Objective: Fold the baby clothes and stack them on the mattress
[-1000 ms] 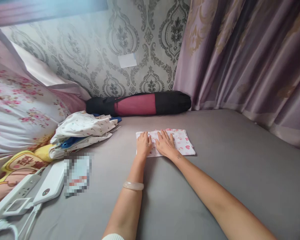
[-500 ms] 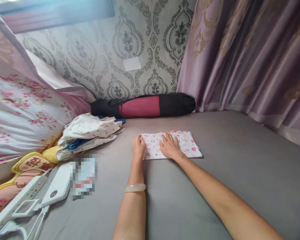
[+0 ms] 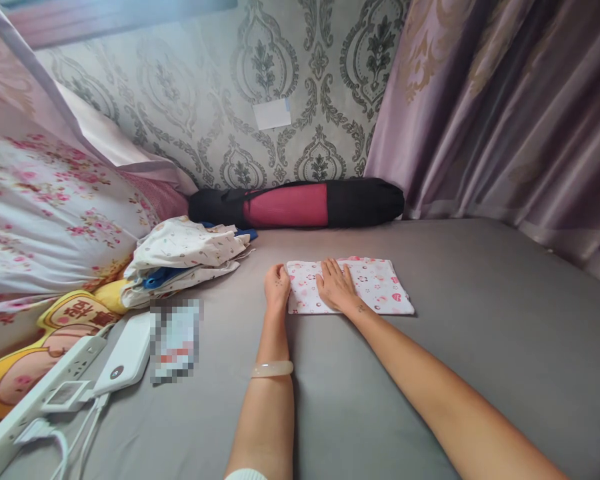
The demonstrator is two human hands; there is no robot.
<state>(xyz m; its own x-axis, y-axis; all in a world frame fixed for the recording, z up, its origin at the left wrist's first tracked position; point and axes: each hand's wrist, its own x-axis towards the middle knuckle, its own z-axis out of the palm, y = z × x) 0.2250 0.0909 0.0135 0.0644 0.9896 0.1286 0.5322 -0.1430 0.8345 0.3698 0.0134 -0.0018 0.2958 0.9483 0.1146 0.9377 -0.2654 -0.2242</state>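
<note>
A folded white cloth [image 3: 380, 287] with pink and red hearts and small flowers lies flat on the grey sheet in front of me. My right hand [image 3: 336, 285] rests on its upper middle, palm down, fingers stretched out. At the cloth's left edge, my left hand [image 3: 277, 287] stands on its side with the fingers curled in. Its fingertips are mostly hidden, and no cloth shows between them. A pale bangle [image 3: 273, 369] circles my left forearm.
On the left lie a pile of clothes [image 3: 185, 247], a pixelated packet [image 3: 177, 343], a white power bank [image 3: 125, 353], a power strip [image 3: 45, 393] with cables, and a yellow cartoon cushion [image 3: 25, 360]. A black and red rolled bag [image 3: 290, 203] lies against the wall. Curtains [image 3: 505, 113] hang at the right.
The view has shifted slightly. My right hand sits a little further left on the cloth. The left hand has come slightly away from the cloth's left edge, which now shows straighter.
</note>
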